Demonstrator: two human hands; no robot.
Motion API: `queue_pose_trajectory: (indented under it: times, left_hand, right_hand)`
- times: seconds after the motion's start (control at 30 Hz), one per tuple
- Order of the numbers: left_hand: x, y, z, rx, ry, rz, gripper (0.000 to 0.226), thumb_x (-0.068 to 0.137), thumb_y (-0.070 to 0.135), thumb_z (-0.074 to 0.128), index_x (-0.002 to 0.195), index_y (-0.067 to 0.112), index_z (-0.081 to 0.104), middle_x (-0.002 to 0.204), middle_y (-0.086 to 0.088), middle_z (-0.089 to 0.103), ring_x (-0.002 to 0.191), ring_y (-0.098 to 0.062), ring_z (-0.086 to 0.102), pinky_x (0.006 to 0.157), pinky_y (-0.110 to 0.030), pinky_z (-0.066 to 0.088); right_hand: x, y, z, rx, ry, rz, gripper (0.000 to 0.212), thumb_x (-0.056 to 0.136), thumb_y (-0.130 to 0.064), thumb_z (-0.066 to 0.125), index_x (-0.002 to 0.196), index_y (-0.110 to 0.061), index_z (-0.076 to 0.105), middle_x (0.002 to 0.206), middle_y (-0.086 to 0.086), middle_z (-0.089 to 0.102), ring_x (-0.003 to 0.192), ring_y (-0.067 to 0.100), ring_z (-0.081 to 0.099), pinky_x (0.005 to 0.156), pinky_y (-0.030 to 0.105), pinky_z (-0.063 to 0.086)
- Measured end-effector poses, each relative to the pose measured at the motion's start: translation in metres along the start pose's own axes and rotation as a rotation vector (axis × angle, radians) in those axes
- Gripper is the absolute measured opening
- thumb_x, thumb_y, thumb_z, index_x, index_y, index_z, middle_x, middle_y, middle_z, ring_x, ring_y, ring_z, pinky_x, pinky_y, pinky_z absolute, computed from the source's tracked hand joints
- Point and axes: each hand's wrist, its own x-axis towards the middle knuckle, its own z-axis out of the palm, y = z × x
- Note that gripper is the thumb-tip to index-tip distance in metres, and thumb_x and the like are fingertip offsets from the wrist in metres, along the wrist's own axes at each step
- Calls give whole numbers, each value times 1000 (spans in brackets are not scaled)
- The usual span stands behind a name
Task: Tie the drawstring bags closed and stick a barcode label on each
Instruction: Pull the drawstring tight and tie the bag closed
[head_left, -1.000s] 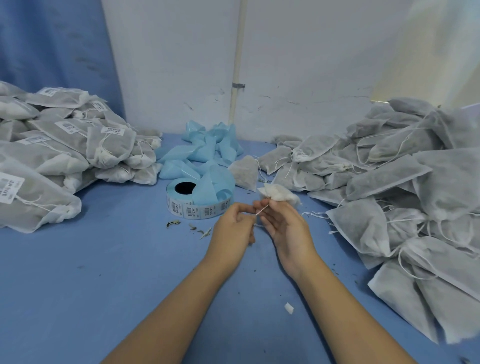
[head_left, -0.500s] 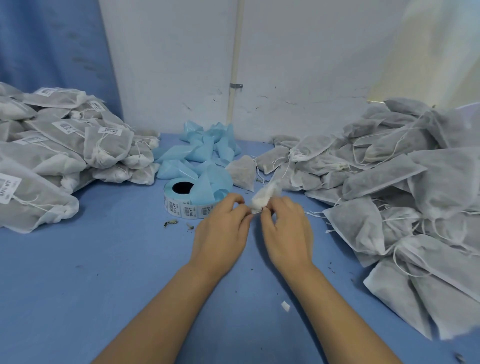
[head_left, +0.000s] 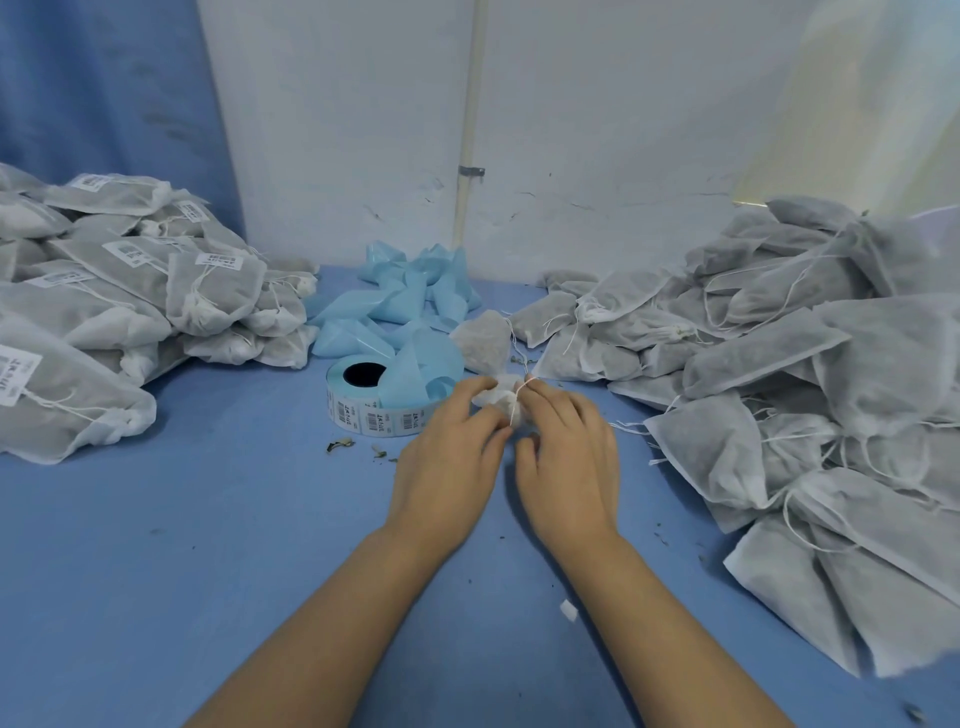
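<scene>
Pinching the thin white drawstring (head_left: 517, 410) with its grip clamped on the cord, the right hand (head_left: 569, 467) is working just beside the left hand (head_left: 447, 467), whose grip is clamped on the bunched white neck of a small grey-white non-woven drawstring bag (head_left: 480, 340). That bag is lying on the blue table (head_left: 208, 545) at twelve o'clock from the two hands, its filled body pointing away from the person. At eleven o'clock from the hands, a flat roll of white barcode labels (head_left: 371, 413) is sitting near the left fingertips, and a loose light-blue backing strip (head_left: 405, 306) is spilling from it toward the white wall (head_left: 337, 130). At nine o'clock a heap of tied, labelled grey bags (head_left: 130, 291) is resting. At three o'clock a larger heap of grey bags with trailing strings (head_left: 779, 353) is lying. Dry leaf crumbs (head_left: 340, 444) are sitting at ten o'clock from the left hand, and a small white scrap (head_left: 569, 610) is lying at six o'clock from the right hand.
</scene>
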Motion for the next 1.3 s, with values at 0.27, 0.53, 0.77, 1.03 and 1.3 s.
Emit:
queue_pose_trajectory:
  times: [0.27,0.53,0.77,1.03,1.3]
  left_hand:
    - [0,-4,3,-42,-143,-83,14,97,30,47,93,21,58,86,8,59,76,-10,49,66,-32,41]
    - [2,-3,-1,-210,-144,-199,18,99,34,41,89,24,51,80,6,62,76,-15,55,74,-41,46]
    - [3,-5,-2,-348,-26,-326,17,102,33,35,93,22,46,78,10,65,80,-18,62,79,-42,47]
    - [-1,0,-2,-300,27,-209,16,100,30,42,92,19,52,64,4,59,62,-9,57,63,-23,44]
    - [6,6,-2,-964,7,-373,16,100,7,42,87,9,50,65,7,67,58,-3,64,52,-16,51]
  right_hand:
    - [1,5,4,316,76,151,25,87,-9,60,105,-20,74,94,-8,71,95,14,51,90,34,42]
    - [7,9,4,937,45,512,18,82,-11,72,80,-28,77,89,-15,74,89,-3,67,78,8,47]
    - [8,7,3,919,-81,458,10,80,-15,75,78,-25,77,82,-14,74,83,-1,69,73,9,48]
    - [4,3,5,414,-84,238,8,83,-28,70,82,-29,77,83,-16,71,90,11,52,75,21,42]
    - [0,-14,6,855,-28,448,21,77,-4,72,65,-19,63,97,-1,48,73,-5,53,76,18,49]
